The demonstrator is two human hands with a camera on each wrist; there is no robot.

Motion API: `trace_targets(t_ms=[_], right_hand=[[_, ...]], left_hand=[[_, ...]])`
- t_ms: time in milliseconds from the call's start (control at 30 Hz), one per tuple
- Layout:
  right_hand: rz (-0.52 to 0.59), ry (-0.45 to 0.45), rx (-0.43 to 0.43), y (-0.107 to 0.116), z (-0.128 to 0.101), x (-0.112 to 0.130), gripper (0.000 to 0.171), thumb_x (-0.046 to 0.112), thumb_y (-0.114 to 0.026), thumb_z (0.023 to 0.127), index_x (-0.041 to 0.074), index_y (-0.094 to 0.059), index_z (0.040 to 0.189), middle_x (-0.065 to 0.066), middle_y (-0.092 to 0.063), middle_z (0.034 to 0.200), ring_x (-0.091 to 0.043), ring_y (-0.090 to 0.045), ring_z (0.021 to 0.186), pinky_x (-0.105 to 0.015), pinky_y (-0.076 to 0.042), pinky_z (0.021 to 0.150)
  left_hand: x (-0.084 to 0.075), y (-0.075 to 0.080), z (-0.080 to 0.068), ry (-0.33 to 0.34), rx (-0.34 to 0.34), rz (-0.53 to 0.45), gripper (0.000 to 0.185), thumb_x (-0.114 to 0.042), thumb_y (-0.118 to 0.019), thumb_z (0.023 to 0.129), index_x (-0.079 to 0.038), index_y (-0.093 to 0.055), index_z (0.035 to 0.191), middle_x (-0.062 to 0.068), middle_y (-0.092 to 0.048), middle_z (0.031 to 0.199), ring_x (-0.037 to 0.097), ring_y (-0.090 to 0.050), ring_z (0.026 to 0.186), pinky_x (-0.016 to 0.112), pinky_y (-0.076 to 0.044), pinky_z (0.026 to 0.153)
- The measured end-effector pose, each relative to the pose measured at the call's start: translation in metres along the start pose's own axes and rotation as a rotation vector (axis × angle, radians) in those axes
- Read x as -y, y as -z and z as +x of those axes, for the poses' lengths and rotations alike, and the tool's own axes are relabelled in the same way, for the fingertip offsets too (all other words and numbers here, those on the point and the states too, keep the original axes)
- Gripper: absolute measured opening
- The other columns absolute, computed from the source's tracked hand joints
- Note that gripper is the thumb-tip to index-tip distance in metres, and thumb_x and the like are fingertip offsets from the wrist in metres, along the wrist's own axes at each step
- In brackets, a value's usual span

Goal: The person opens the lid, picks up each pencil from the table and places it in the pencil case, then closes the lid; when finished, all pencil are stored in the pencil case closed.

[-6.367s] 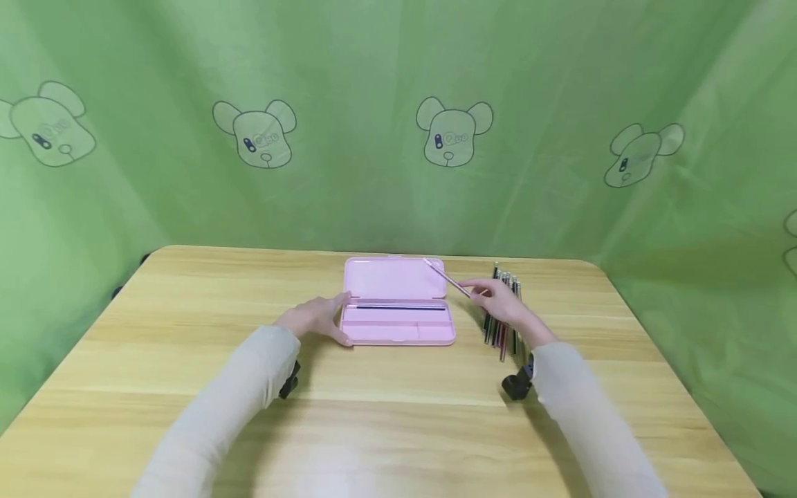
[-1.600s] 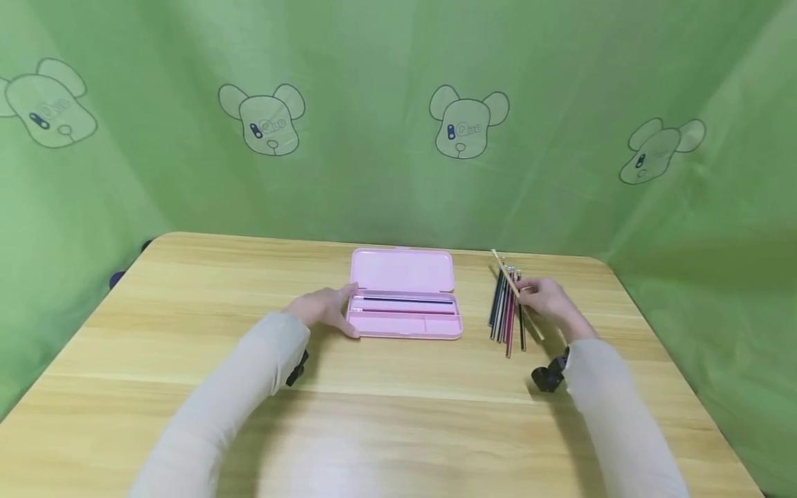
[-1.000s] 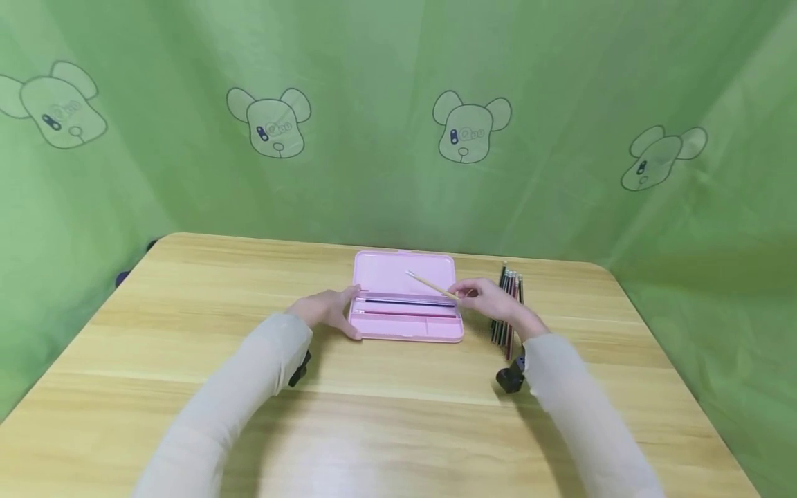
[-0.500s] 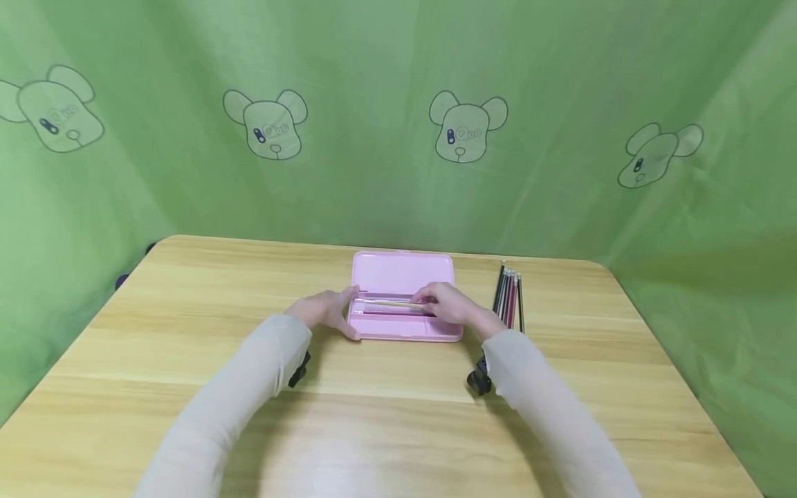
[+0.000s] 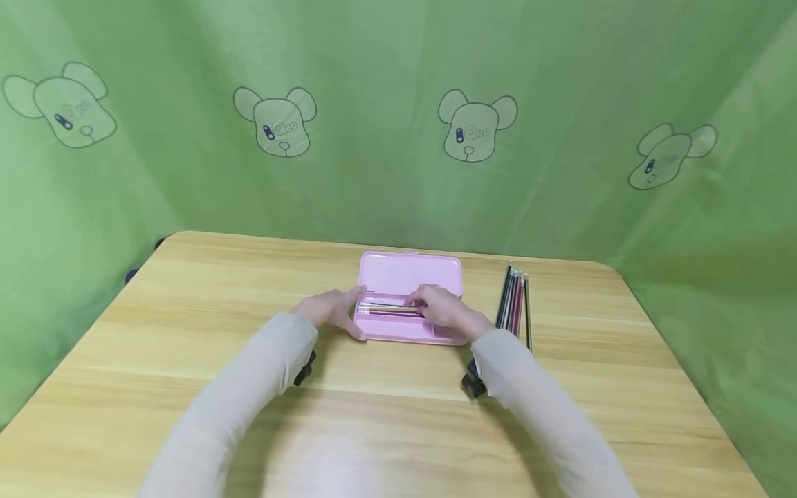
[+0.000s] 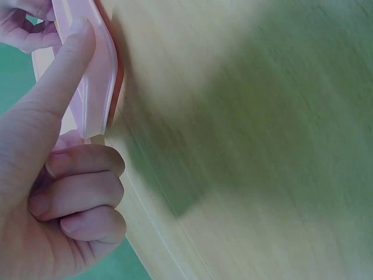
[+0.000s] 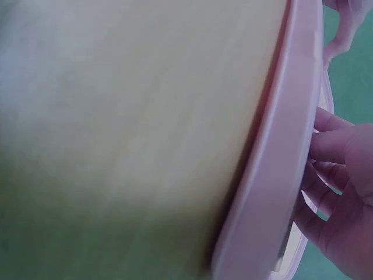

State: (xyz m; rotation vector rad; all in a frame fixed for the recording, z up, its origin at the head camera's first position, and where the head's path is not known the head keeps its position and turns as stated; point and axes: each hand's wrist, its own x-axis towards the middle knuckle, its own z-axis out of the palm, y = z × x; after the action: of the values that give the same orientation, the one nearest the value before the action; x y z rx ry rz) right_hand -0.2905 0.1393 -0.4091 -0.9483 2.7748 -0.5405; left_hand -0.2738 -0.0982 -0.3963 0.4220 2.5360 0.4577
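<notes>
A pink pencil case (image 5: 411,271) lies open at the middle of the wooden table (image 5: 187,360), lid away from me. My left hand (image 5: 332,312) grips its left end. In the left wrist view my thumb (image 6: 65,70) lies along the case wall (image 6: 98,87) and the other fingers (image 6: 81,192) are curled beside it. My right hand (image 5: 441,310) is down over the tray, its fingertips on the right end of a light wooden pencil (image 5: 386,305) that lies on the dark and red pencils inside. The right wrist view shows the case rim (image 7: 280,175) with my fingers (image 7: 338,169) reaching in.
Several loose pencils (image 5: 517,304) lie side by side on the table right of the case. A green cloth with bear prints (image 5: 476,128) hangs close behind and on both sides. Bare wood stretches in front of the case and to its left.
My right hand picked a wooden pencil from the row, carried it left and lowered it into the tray. The left hand has stayed on the case end.
</notes>
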Motion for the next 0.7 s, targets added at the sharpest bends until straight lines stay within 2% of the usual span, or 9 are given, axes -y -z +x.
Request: trace_targets(t_ms=[200, 433, 700], right_hand=[[-0.027, -0.052, -0.01, -0.003, -0.002, 0.001, 0.026, -0.002, -0.056, 0.084, 0.006, -0.068, 0.106, -0.007, -0.062, 0.091, -0.021, -0.058, 0.085, -0.037, -0.048, 0.083], [-0.048, -0.042, -0.044, 0.001, -0.01, 0.0, 0.023, 0.0, -0.057, 0.084, 0.006, -0.069, 0.102, -0.007, -0.062, 0.088, -0.022, -0.059, 0.084, -0.039, -0.049, 0.082], [0.088, -0.029, -0.098, 0.002, -0.019, -0.014, 0.02, 0.0, -0.057, 0.085, 0.0, -0.068, 0.102, -0.01, -0.063, 0.089, -0.023, -0.058, 0.085, -0.04, -0.048, 0.083]], left_hand=[[-0.002, 0.0, -0.004, 0.016, -0.005, 0.001, 0.109, -0.046, -0.076, 0.067, -0.018, -0.009, 0.148, 0.022, -0.034, 0.141, 0.034, -0.036, 0.128, 0.046, -0.03, 0.106], [-0.003, 0.002, -0.003, 0.013, -0.007, 0.003, 0.109, -0.045, -0.077, 0.067, -0.017, -0.009, 0.148, 0.022, -0.034, 0.141, 0.034, -0.036, 0.128, 0.046, -0.03, 0.106], [-0.003, 0.001, -0.004, 0.014, -0.001, 0.005, 0.109, -0.045, -0.077, 0.067, -0.017, -0.009, 0.148, 0.024, -0.034, 0.141, 0.035, -0.036, 0.128, 0.047, -0.031, 0.105]])
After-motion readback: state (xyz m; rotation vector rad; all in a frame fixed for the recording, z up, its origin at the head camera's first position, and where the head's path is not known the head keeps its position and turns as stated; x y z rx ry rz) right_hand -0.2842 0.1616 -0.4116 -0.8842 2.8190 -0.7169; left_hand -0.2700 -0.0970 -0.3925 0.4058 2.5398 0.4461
